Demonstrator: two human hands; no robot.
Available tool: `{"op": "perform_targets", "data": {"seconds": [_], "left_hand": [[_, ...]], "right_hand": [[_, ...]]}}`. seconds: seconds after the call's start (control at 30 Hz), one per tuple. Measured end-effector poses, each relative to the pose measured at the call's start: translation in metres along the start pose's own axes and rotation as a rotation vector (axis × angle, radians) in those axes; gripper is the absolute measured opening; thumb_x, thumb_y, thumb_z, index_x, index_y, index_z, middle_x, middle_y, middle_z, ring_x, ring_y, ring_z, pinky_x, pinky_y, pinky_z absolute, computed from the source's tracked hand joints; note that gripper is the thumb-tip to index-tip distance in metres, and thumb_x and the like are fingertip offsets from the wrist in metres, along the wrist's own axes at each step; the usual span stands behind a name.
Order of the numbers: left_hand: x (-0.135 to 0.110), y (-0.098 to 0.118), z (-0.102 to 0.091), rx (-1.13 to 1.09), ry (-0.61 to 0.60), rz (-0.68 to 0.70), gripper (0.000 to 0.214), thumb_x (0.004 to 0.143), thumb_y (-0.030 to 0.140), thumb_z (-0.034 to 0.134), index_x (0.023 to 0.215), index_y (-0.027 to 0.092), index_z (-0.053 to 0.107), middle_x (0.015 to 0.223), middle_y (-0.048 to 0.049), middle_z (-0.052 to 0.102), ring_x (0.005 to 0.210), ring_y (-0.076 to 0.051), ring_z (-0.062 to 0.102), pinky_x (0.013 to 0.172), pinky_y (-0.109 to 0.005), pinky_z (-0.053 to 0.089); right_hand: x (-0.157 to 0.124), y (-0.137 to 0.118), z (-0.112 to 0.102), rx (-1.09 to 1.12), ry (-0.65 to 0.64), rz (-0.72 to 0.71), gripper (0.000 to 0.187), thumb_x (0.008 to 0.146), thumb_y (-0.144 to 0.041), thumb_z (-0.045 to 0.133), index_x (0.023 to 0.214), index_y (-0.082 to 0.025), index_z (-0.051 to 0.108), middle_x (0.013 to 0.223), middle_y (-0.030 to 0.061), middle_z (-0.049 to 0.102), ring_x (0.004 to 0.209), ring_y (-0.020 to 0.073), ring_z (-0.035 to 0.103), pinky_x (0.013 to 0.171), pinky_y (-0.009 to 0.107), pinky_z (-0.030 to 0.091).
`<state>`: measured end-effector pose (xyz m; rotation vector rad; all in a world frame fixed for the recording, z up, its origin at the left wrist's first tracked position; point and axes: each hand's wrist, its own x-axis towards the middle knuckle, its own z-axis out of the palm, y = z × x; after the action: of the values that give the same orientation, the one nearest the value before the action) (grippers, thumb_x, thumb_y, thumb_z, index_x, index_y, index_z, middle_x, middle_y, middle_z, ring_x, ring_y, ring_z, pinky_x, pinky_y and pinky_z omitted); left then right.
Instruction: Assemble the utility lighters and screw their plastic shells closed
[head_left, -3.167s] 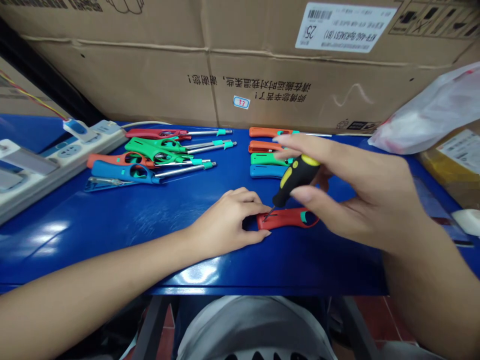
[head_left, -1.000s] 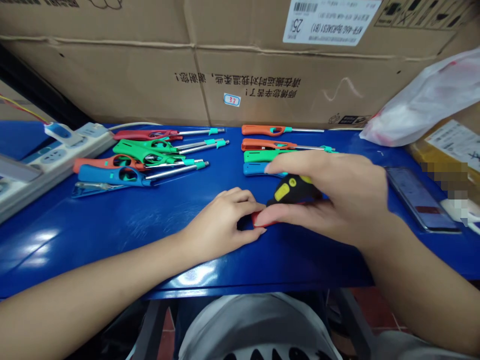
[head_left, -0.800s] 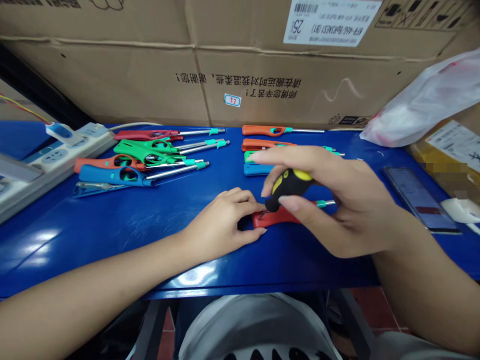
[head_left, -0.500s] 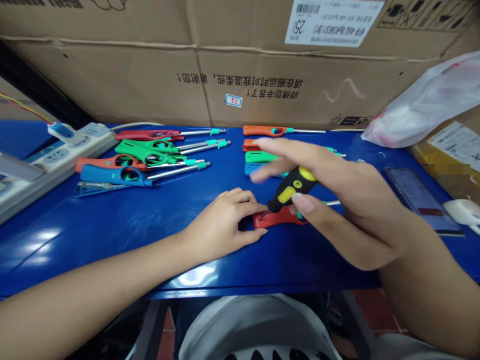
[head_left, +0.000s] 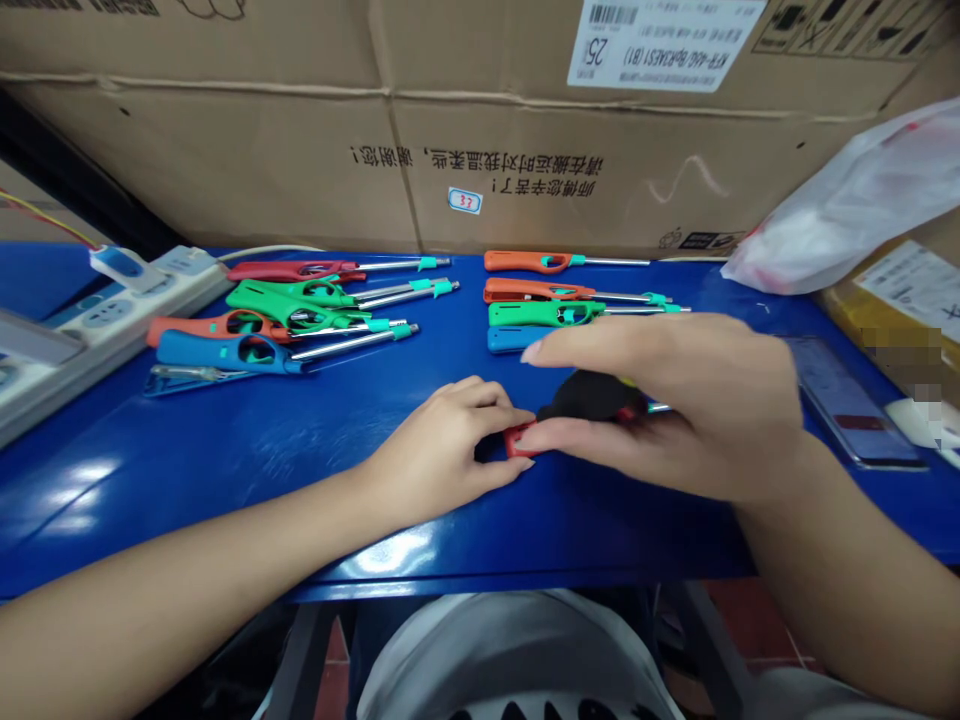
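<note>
My left hand [head_left: 455,437] rests on the table and pinches the handle end of a red gas lighter [head_left: 514,441] between thumb and fingers. Most of that lighter is hidden behind my right hand [head_left: 694,405]; a bit of its metal tube shows beyond. My right hand is wrapped around a screwdriver [head_left: 589,397] with a black and yellow handle, tilted low over the red lighter. Its tip is hidden from view. Just behind lie a blue lighter [head_left: 508,339], a green lighter [head_left: 517,314] and two orange lighters, the nearer one [head_left: 536,290] with its handle open along the side.
More lighters, such as a blue one [head_left: 217,350], lie at the left beside a white power strip [head_left: 112,310]. A large cardboard box [head_left: 285,160] stands along the back of the blue table [head_left: 315,540]. On the right are a phone [head_left: 855,400] and a plastic bag [head_left: 825,220].
My right hand has turned and closed lower around the screwdriver handle, tilting it down toward the red lighter. My left hand has stayed in place.
</note>
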<state>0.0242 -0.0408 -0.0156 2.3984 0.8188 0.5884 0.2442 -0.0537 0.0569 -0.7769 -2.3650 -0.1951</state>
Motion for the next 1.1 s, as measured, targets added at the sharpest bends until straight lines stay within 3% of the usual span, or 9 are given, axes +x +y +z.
{"op": "perform_targets", "data": {"seconds": [0.1,0.23,0.4,0.57,0.63,0.77,0.93,1.0,1.1], "left_hand": [[0.0,0.0,0.0,0.025,-0.004,0.011,0.02,0.09,0.025,0.073,0.108,0.019,0.075,0.1,-0.0054,0.07,0.094,-0.023,0.064,0.087,-0.04,0.052],[0.0,0.0,0.0,0.024,0.009,0.004,0.023,0.09,0.026,0.073,0.112,0.019,0.074,0.102,-0.0063,0.071,0.097,-0.025,0.065,0.09,-0.042,0.052],[0.0,0.0,0.001,0.002,-0.005,-0.013,0.026,0.091,0.025,0.071,0.116,0.019,0.073,0.109,-0.0072,0.072,0.102,-0.025,0.066,0.093,-0.041,0.053],[-0.001,0.0,0.0,0.02,0.017,0.009,0.023,0.091,0.028,0.072,0.112,0.019,0.074,0.106,-0.0072,0.072,0.1,-0.025,0.066,0.091,-0.041,0.053],[-0.001,0.0,-0.001,0.031,0.016,0.016,0.022,0.091,0.028,0.073,0.111,0.02,0.074,0.103,-0.0064,0.071,0.097,-0.024,0.066,0.09,-0.04,0.054],[-0.001,-0.001,0.0,0.039,0.036,0.03,0.024,0.09,0.026,0.074,0.113,0.02,0.074,0.094,-0.0039,0.069,0.088,-0.021,0.064,0.083,-0.037,0.054],[-0.002,0.0,0.0,0.02,0.016,0.009,0.023,0.09,0.028,0.074,0.111,0.02,0.075,0.104,-0.0061,0.072,0.098,-0.024,0.066,0.091,-0.04,0.054],[-0.002,0.0,0.0,0.013,0.012,-0.002,0.022,0.091,0.029,0.073,0.112,0.02,0.074,0.108,-0.007,0.072,0.102,-0.025,0.067,0.093,-0.041,0.055],[-0.002,-0.001,0.0,0.016,0.018,0.002,0.023,0.092,0.03,0.071,0.113,0.02,0.074,0.11,-0.0075,0.072,0.104,-0.025,0.066,0.092,-0.041,0.055]], "right_hand": [[-0.001,0.003,0.0,-0.011,-0.018,0.014,0.042,0.099,-0.057,0.056,0.121,-0.022,0.067,0.097,0.0024,0.08,0.089,0.02,0.076,0.071,0.029,0.057],[-0.002,0.004,-0.003,0.309,-0.152,0.016,0.044,0.105,-0.029,0.043,0.148,-0.019,0.048,0.125,0.0054,0.074,0.115,0.0189,0.07,0.095,0.033,0.057],[0.001,-0.005,0.003,0.024,0.036,0.055,0.028,0.096,-0.048,0.066,0.111,-0.025,0.07,0.086,-0.0003,0.08,0.076,0.0183,0.076,0.07,0.027,0.059],[-0.001,-0.004,-0.002,0.269,-0.076,0.03,0.043,0.107,-0.034,0.041,0.143,-0.017,0.054,0.129,0.0087,0.074,0.116,0.0216,0.071,0.095,0.033,0.058],[-0.001,-0.003,-0.002,0.281,-0.071,0.046,0.039,0.105,-0.032,0.047,0.141,-0.019,0.056,0.123,0.0062,0.076,0.111,0.0204,0.073,0.095,0.032,0.059],[0.0,-0.004,0.003,0.029,0.053,0.094,0.031,0.097,-0.043,0.066,0.115,-0.018,0.07,0.096,0.0024,0.082,0.083,0.0177,0.077,0.077,0.025,0.06],[-0.003,-0.001,0.001,0.249,-0.091,0.089,0.044,0.105,-0.03,0.046,0.147,-0.018,0.051,0.139,0.0063,0.069,0.119,0.0195,0.07,0.095,0.032,0.058],[-0.003,-0.002,0.0,0.268,-0.086,0.054,0.043,0.103,-0.031,0.052,0.145,-0.022,0.052,0.132,0.0039,0.073,0.111,0.0186,0.073,0.093,0.031,0.059],[-0.001,-0.004,0.001,0.038,0.034,0.051,0.029,0.096,-0.043,0.068,0.119,-0.026,0.067,0.1,-0.0002,0.081,0.085,0.0186,0.078,0.074,0.028,0.062]]}}
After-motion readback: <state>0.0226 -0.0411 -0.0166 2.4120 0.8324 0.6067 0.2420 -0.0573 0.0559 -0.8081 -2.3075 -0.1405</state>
